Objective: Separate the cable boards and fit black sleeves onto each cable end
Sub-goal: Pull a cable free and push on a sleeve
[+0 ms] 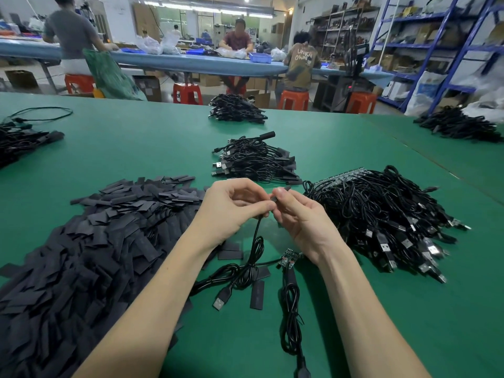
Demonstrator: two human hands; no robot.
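Two bare hands meet at the centre of the frame, above the green table (354,148). The left hand (231,207) has its fingers curled and pinches the end of one black cable (255,241), which hangs down from the fingertips to a loop on the table and ends in a USB plug (219,301) at lower centre. The right hand (298,214) also has curled fingers and grips a black sleeve (283,189); only a small tip of it shows above the fingers, and how the sleeve meets the cable end is hidden between the fingertips. Below the right wrist lie small circuit boards (288,260), seemingly two side by side, though they are too small to count surely; a second coiled cable (291,331) runs from them down to the bottom edge, where it is cut off. A large heap of flat black sleeves (90,255), too many to count, fills the lower left of the frame. At the right lies a big bundle of cables (381,214) with a strip of joined boards (342,175) along its upper edge. A smaller pile of cables (256,159) lies just above the hands. Three more cable piles lie farther off: at upper centre (237,110), at the left edge (21,140) and at the right edge (458,124). In the background, three people (300,61) work at a long blue table (196,62), and four red stools (188,94) can be counted.
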